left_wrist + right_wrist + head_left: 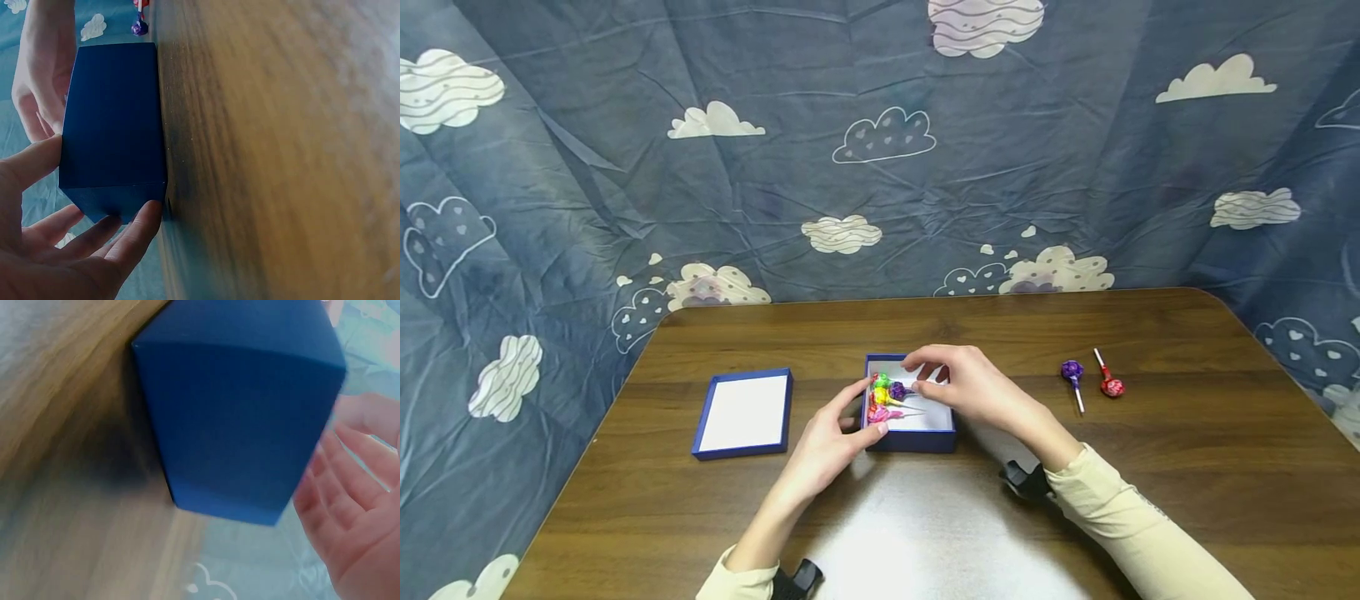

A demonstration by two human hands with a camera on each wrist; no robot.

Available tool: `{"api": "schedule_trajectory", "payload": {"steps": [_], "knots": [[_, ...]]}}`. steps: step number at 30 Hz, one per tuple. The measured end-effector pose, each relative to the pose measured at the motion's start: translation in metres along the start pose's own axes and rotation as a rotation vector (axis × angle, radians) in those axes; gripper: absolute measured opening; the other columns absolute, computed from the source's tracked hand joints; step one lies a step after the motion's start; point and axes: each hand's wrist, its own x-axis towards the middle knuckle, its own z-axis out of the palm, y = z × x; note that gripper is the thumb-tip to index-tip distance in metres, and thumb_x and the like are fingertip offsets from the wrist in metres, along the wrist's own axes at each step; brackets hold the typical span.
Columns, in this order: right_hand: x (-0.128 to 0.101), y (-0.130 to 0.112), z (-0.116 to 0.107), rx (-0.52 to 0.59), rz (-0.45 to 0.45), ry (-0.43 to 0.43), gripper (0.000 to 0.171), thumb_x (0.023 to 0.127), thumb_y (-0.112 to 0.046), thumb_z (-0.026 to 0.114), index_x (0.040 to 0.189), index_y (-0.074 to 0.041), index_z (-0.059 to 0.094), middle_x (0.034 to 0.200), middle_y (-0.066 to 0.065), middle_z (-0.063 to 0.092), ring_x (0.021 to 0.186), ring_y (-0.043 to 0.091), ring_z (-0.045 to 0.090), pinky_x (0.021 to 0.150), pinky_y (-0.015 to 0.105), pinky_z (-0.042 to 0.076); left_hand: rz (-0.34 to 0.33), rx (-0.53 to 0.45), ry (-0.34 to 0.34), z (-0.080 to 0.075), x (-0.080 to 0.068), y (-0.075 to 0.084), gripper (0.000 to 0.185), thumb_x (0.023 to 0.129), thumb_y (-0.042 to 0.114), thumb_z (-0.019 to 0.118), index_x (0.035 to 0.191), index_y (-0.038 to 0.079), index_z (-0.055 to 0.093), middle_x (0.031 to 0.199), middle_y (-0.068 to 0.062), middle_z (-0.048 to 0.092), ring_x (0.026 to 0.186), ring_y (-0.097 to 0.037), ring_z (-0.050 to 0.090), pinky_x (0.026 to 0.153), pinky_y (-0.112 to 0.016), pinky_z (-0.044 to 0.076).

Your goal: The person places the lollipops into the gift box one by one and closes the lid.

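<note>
A blue box [912, 441] with a white inside holds several wrapped lollipops along its left part, among them a green lollipop [882, 381], a yellow lollipop [880, 397], a purple lollipop [898, 390] and a pink lollipop [883, 414]. My left hand [827, 446] holds the box by its left side, thumb at the front left rim and fingers against the left wall [115, 200]. Over the box's right part hovers my right hand [973, 385], fingers loosely bent, thumb and index apart, close to the purple lollipop's stick. Nothing shows between its fingers in the right wrist view.
On the brown wooden table [1000, 533], a blue lid [748, 412] lies left of the box, white inside up. Farther right lie another purple lollipop [1072, 372] and a red lollipop [1112, 387]. A cloud-patterned curtain [880, 200] hangs behind the table.
</note>
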Motion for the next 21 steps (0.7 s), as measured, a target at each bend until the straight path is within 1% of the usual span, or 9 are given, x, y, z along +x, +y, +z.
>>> {"api": "schedule_trajectory", "payload": {"steps": [5, 8, 11, 15, 17, 21], "knots": [[-0.012, 0.000, -0.013, -0.013, -0.011, 0.048, 0.027, 0.086, -0.005, 0.073, 0.112, -0.011, 0.070, 0.101, -0.002, 0.069, 0.085, 0.011, 0.064, 0.076, 0.041, 0.054, 0.006, -0.005, 0.005, 0.002, 0.000, 0.000, 0.066, 0.086, 0.030, 0.076, 0.146, 0.027, 0.048, 0.147, -0.010, 0.046, 0.110, -0.030, 0.062, 0.080, -0.041, 0.051], [-0.020, 0.005, -0.021, -0.013, -0.013, 0.081, 0.027, 0.085, -0.003, 0.073, 0.112, -0.008, 0.070, 0.100, 0.000, 0.068, 0.085, 0.014, 0.064, 0.075, 0.042, 0.054, 0.007, 0.004, 0.010, 0.002, -0.001, 0.000, 0.066, 0.086, 0.030, 0.076, 0.146, 0.028, 0.048, 0.147, -0.010, 0.045, 0.111, -0.031, 0.061, 0.081, -0.041, 0.051], [-0.028, 0.012, -0.028, -0.031, 0.012, 0.123, 0.026, 0.086, -0.002, 0.073, 0.111, -0.007, 0.069, 0.099, 0.003, 0.069, 0.085, 0.015, 0.064, 0.074, 0.043, 0.054, 0.007, 0.019, 0.016, 0.003, -0.001, -0.001, 0.066, 0.086, 0.032, 0.076, 0.146, 0.028, 0.048, 0.148, -0.010, 0.044, 0.112, -0.033, 0.060, 0.081, -0.043, 0.051], [-0.039, 0.023, -0.037, -0.092, 0.066, 0.189, 0.024, 0.087, -0.004, 0.072, 0.111, -0.010, 0.070, 0.099, 0.001, 0.068, 0.083, 0.014, 0.064, 0.073, 0.042, 0.054, 0.005, 0.024, 0.020, 0.003, -0.002, -0.002, 0.066, 0.086, 0.031, 0.076, 0.145, 0.029, 0.048, 0.148, -0.011, 0.044, 0.112, -0.033, 0.060, 0.080, -0.043, 0.052], [-0.045, 0.029, -0.040, -0.132, 0.091, 0.229, 0.023, 0.088, -0.006, 0.072, 0.110, -0.012, 0.070, 0.100, -0.001, 0.067, 0.082, 0.014, 0.064, 0.072, 0.041, 0.054, 0.007, 0.021, 0.019, 0.004, -0.002, -0.003, 0.065, 0.086, 0.030, 0.076, 0.146, 0.029, 0.048, 0.147, -0.012, 0.045, 0.112, -0.033, 0.060, 0.079, -0.042, 0.052], [-0.059, 0.039, -0.046, -0.203, 0.132, 0.324, 0.019, 0.089, -0.010, 0.072, 0.108, -0.012, 0.070, 0.098, 0.000, 0.067, 0.078, 0.015, 0.064, 0.070, 0.039, 0.052, 0.011, 0.024, 0.019, 0.006, -0.002, -0.004, 0.065, 0.086, 0.030, 0.076, 0.146, 0.028, 0.048, 0.146, -0.013, 0.046, 0.111, -0.032, 0.061, 0.077, -0.040, 0.052]]}}
